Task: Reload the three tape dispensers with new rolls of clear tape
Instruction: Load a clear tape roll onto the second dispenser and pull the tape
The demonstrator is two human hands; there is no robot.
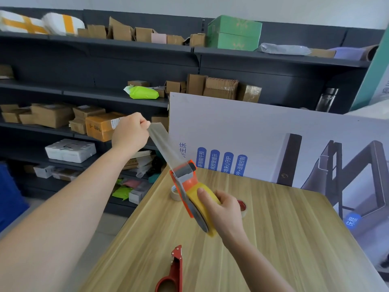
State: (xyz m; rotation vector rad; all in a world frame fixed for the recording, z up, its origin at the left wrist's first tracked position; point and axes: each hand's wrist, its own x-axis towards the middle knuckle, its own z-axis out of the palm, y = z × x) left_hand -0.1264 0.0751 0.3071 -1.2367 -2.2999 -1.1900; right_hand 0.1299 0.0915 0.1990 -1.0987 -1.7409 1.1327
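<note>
My right hand (pixel 223 209) grips an orange tape dispenser (pixel 185 182) loaded with a yellowish roll of clear tape (pixel 207 209), held tilted above the wooden table (pixel 273 239). My left hand (pixel 131 131) pinches the free end of the tape strip (pixel 163 146), which is stretched taut up and left from the dispenser's mouth. A red dispenser (pixel 171 272) with no roll in it lies on the table near the front edge. A small tape roll (pixel 175 193) sits on the table behind the orange dispenser. Another roll with a red core (pixel 242 205) peeks out behind my right hand.
A large printed white board (pixel 273 140) leans upright along the table's far and right side. Dark shelves (pixel 105 95) with cardboard boxes and parcels stand behind and to the left. The table's left edge drops to the floor, where a blue object (pixel 10 199) stands.
</note>
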